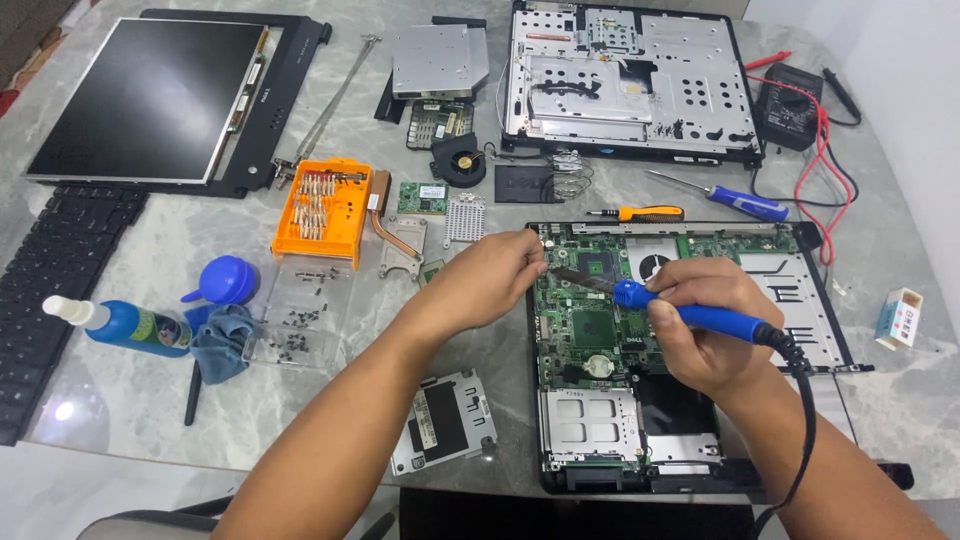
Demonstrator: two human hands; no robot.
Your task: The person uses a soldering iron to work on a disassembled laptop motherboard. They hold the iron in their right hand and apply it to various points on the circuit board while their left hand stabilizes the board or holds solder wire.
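Nearby, screwdrivers (650, 213) beyond motherboard (590, 320).

A detached screen (150, 98) lies at the far left of the marble table (130, 400), with a black keyboard (55, 290) below it. Near them sit a blue spray bottle (125, 326), a blue blower (228, 280), a cloth (222, 340) and an orange bit case (322, 210) above a clear tray of screws (298, 320). Farther back lie a silver chassis (630, 80), an optical drive (438, 60), a fan (459, 160), 2 screwdrivers (720, 197) and a multimeter (790, 92) with red leads. An eraser (899, 317) sits at the right edge.
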